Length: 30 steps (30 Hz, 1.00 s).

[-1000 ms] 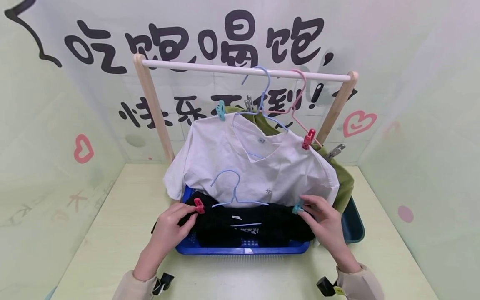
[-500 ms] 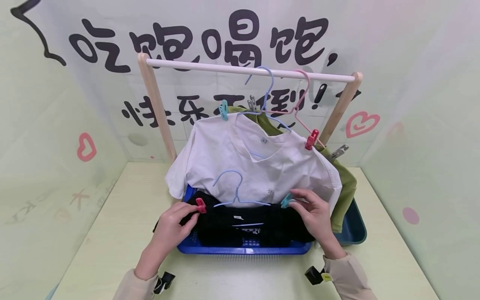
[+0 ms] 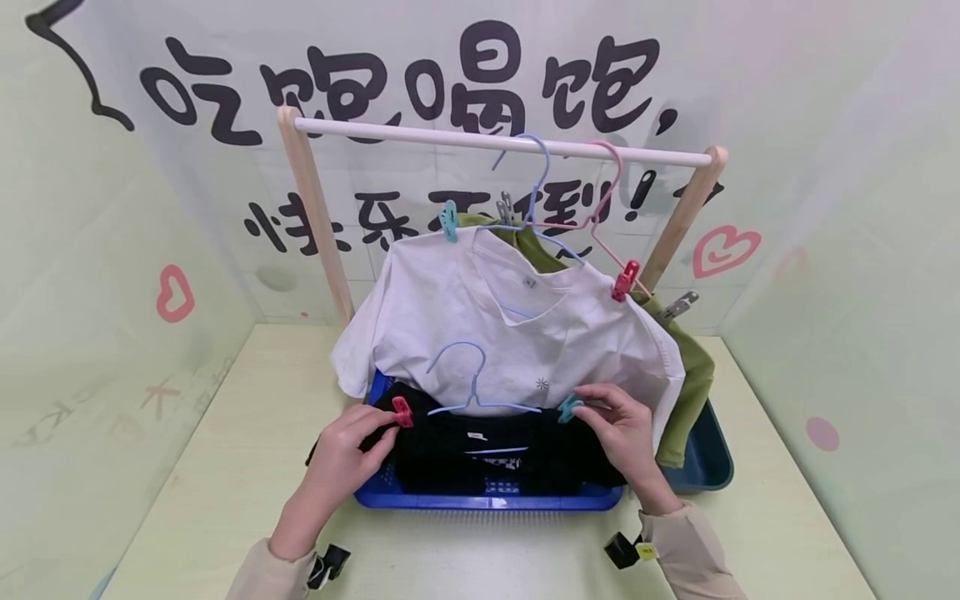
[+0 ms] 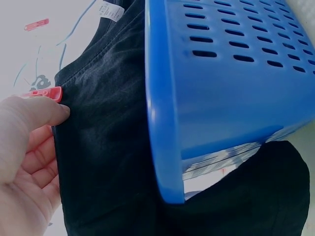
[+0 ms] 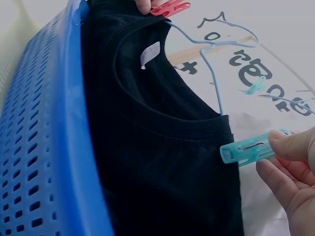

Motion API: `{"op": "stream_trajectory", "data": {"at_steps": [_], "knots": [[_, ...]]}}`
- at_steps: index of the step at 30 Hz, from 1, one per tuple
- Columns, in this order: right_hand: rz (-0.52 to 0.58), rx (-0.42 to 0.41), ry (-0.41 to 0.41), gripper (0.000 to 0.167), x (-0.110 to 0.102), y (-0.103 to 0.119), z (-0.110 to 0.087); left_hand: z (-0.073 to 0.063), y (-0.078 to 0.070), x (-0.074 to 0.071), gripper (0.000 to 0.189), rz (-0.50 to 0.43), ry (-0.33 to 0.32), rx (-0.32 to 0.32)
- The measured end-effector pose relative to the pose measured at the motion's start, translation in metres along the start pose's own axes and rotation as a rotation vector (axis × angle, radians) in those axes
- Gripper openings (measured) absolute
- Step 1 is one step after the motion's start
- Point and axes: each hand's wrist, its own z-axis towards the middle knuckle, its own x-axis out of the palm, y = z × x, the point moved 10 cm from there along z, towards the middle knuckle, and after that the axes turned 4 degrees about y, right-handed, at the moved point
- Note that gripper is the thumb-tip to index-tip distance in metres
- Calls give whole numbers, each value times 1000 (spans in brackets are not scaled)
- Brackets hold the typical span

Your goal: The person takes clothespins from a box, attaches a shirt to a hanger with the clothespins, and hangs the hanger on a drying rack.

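Note:
A black T-shirt (image 3: 450, 433) hangs on a light blue hanger (image 3: 474, 387), its lower part in a blue basket (image 3: 487, 502). A red clothespin (image 3: 402, 412) sits on its left shoulder as I see it. My left hand (image 3: 348, 442) pinches the shirt's shoulder right beside that clothespin; in the left wrist view the thumb lies on the black fabric (image 4: 98, 128). On the other shoulder, my right hand (image 3: 622, 429) pinches a teal clothespin (image 5: 256, 147) between thumb and fingers. In the right wrist view its tip overlaps the shirt's edge, close to the hanger's end.
Behind, a white T-shirt (image 3: 480, 333) and an olive green garment (image 3: 693, 367) hang from a rack with a white rail (image 3: 420, 133). Teal, red and grey clothespins hold their shoulders. A dark teal bin (image 3: 716, 454) stands at the right on the table (image 3: 240, 467).
My right hand has moved left along the shirt's shoulder with the teal clothespin, nearer to the collar. The left hand keeps its place at the red clothespin. The view has shifted slightly.

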Motion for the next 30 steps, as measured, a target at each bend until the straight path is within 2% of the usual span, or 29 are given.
{"op": "stream_trajectory", "data": {"at_steps": [8, 10, 13, 16, 19, 22, 24, 27, 30], "knots": [[15, 6, 12, 28, 2, -3, -2, 0, 1, 1, 43, 2, 7, -21], [19, 8, 14, 28, 2, -3, -3, 0, 1, 0, 33, 2, 7, -18], [30, 9, 21, 29, 3, -3, -4, 0, 0, 0, 7, 16, 5, -5], [42, 3, 31, 31, 4, -3, -4, 1, -1, -1, 17, 18, 5, -1], [34, -1, 42, 34, 4, -3, -6, 0, -1, -1, 7, 10, 2, -4], [37, -2, 50, 37, 4, -4, -7, 0, 0, -1, 31, -5, 1, -11], [43, 5, 59, 38, 4, -5, -9, -1, 0, 0, 38, -5, -1, -8], [61, 12, 81, 42, 5, -6, -11, 0, 0, -1, 26, -3, -2, -3], [23, 25, 105, 47, 4, -6, -13, 0, 0, -1, 13, -3, 1, -3]]}}
